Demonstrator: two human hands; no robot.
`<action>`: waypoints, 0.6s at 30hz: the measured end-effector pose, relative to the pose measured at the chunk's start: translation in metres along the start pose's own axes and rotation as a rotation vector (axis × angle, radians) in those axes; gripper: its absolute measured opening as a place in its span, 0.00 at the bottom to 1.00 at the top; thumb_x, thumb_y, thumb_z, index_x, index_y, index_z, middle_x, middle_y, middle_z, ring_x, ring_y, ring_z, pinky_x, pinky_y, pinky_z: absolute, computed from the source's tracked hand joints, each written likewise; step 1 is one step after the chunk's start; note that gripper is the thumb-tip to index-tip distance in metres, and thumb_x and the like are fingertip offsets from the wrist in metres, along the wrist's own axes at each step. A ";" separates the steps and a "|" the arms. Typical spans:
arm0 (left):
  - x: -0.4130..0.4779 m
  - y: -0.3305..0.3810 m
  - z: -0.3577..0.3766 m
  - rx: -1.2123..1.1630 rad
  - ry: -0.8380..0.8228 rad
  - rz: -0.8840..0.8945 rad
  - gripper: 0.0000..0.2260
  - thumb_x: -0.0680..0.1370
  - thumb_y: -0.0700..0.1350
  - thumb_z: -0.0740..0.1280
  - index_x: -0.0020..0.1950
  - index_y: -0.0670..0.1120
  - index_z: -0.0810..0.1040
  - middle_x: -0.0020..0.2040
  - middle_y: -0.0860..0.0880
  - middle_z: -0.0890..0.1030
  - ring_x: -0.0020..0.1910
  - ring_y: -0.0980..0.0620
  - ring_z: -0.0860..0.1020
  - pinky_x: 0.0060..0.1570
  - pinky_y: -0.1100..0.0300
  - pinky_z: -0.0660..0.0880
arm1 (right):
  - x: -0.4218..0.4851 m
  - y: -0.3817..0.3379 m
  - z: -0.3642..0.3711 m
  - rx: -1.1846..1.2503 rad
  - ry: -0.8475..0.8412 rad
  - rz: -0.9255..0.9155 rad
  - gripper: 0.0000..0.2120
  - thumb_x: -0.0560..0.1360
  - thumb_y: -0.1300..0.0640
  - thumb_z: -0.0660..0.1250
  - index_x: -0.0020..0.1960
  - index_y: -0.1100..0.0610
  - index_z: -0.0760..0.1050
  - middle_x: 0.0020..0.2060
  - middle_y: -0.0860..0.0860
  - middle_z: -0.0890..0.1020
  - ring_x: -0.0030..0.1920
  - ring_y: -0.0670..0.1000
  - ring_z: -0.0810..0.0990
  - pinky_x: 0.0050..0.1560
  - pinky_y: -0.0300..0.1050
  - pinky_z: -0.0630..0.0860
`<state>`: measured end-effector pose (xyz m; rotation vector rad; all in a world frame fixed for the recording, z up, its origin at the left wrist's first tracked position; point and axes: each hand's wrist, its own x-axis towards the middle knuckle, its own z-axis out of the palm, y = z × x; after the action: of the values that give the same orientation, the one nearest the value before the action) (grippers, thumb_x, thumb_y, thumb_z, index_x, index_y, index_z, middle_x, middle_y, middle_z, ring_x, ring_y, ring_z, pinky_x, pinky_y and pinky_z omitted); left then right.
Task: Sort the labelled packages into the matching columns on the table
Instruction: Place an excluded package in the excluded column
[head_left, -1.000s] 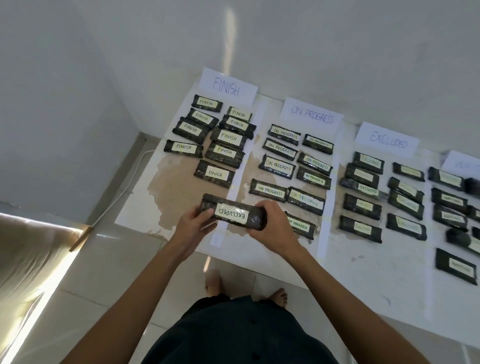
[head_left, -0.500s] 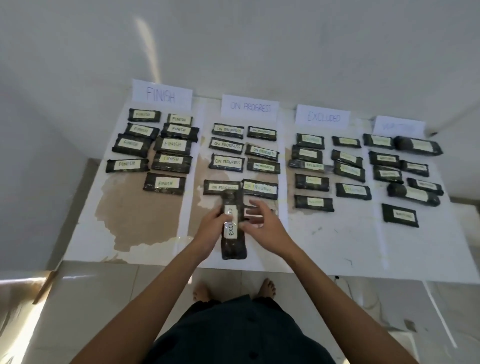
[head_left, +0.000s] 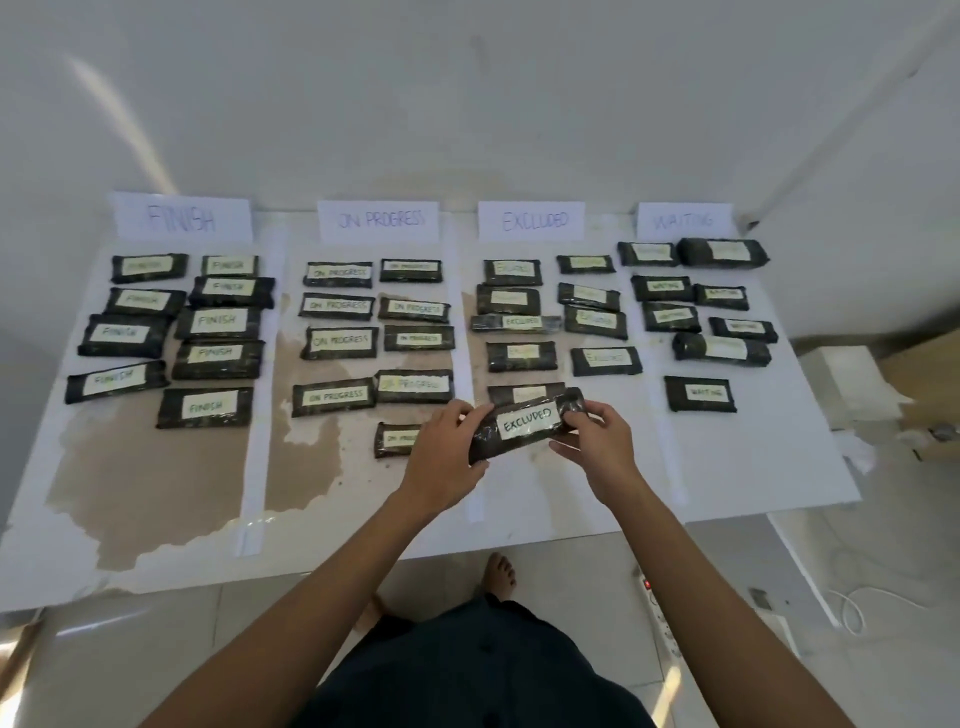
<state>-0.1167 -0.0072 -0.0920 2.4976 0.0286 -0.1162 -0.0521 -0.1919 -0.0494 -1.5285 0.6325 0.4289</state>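
Two hands, left hand (head_left: 445, 457), right hand (head_left: 597, 452), gripping EXCLUDED package (head_left: 524, 422)

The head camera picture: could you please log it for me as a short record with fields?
held item: package labelled EXCLUDED, tilted
left hand: grips its left end
right hand: grips its right end
position: over the near end of the EXCLUDED column, in front of another package
column signs: FINISH, ON PROGRESS, EXCLUDED, WAITING
table: white

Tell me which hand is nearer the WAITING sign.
Right. The right hand is below and left of the WAITING sign, holding the EXCLUDED package; the left hand is farther left.
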 end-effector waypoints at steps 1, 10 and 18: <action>0.006 0.006 0.008 -0.027 0.011 0.013 0.29 0.70 0.44 0.71 0.70 0.48 0.67 0.61 0.46 0.71 0.57 0.46 0.71 0.58 0.50 0.72 | 0.006 -0.001 -0.012 0.026 0.007 0.018 0.11 0.77 0.66 0.64 0.59 0.62 0.71 0.52 0.62 0.80 0.41 0.56 0.83 0.42 0.48 0.81; 0.067 0.057 0.071 -0.150 -0.117 0.010 0.26 0.71 0.40 0.69 0.69 0.42 0.68 0.63 0.45 0.72 0.61 0.46 0.71 0.61 0.57 0.69 | 0.071 0.007 -0.100 -0.698 -0.045 -0.305 0.30 0.71 0.61 0.71 0.71 0.54 0.65 0.61 0.53 0.72 0.59 0.50 0.73 0.59 0.40 0.70; 0.070 0.058 0.108 0.056 -0.152 -0.096 0.26 0.72 0.43 0.70 0.69 0.44 0.69 0.62 0.43 0.70 0.58 0.45 0.69 0.59 0.53 0.72 | 0.112 0.022 -0.118 -0.865 -0.223 -0.289 0.29 0.71 0.60 0.72 0.70 0.55 0.66 0.61 0.58 0.73 0.60 0.53 0.73 0.59 0.36 0.65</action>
<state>-0.0520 -0.1186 -0.1501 2.5362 0.0829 -0.3514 0.0075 -0.3224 -0.1280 -2.3031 0.0145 0.6866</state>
